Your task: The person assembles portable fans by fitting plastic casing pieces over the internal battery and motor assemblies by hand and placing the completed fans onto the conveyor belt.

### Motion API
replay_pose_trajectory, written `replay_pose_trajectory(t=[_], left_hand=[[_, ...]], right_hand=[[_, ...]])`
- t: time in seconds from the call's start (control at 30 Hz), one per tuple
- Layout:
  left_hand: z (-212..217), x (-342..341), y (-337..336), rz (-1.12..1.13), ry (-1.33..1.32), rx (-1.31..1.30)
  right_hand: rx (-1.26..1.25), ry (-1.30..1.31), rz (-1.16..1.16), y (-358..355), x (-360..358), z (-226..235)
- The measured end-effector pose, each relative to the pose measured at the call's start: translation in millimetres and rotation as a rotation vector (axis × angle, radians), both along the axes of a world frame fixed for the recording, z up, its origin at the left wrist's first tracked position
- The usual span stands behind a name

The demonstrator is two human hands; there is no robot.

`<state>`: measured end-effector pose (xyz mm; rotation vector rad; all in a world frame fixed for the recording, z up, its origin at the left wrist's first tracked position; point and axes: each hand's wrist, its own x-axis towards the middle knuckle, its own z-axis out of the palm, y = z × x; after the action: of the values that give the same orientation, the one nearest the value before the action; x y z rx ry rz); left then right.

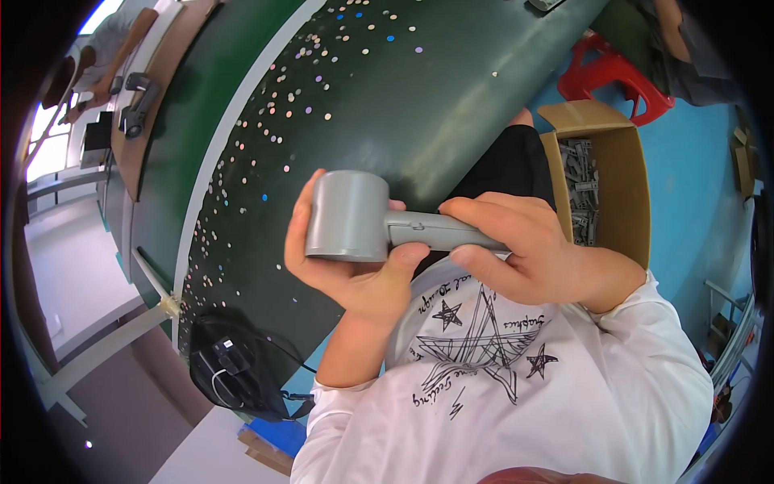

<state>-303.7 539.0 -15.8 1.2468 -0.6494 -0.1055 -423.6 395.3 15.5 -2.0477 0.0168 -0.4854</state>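
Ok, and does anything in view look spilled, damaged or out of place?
The small coloured dots strewn unevenly along the left side of the dark green table look odd, perhaps spilled bits or stickers. The grey device between the left hand and right hand shows no visible damage.

One grey drum-headed device (351,216), one red stool (614,74), one black bag (256,377), one parts-filled box (625,194).

Bright, soft tabletop (387,105) sheen, warped edges
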Motion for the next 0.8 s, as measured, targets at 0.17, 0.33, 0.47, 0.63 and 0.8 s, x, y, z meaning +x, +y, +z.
replay_pose_trajectory(t=[0.17,0.33,0.47,0.63,0.8], left_hand=[[13,2,2,-0.036,0.031,-0.019],[15,-4,6,-0.038,-0.021,0.092],[16,-11,6,-0.029,-0.16,0.145],[16,-17,4,-0.006,-0.134,0.089],[17,-16,5,-0.031,-0.111,0.109]], right_hand=[[0.012,-0.035,0.03,-6,3,0],[-0.019,0.018,-0.008,-3,1,0],[-0.117,-0.015,-0.027,-3,-2,-5],[-0.082,-0.052,-0.045,-3,-3,-5],[-0.096,-0.056,0.06,-8,-9,-4]])
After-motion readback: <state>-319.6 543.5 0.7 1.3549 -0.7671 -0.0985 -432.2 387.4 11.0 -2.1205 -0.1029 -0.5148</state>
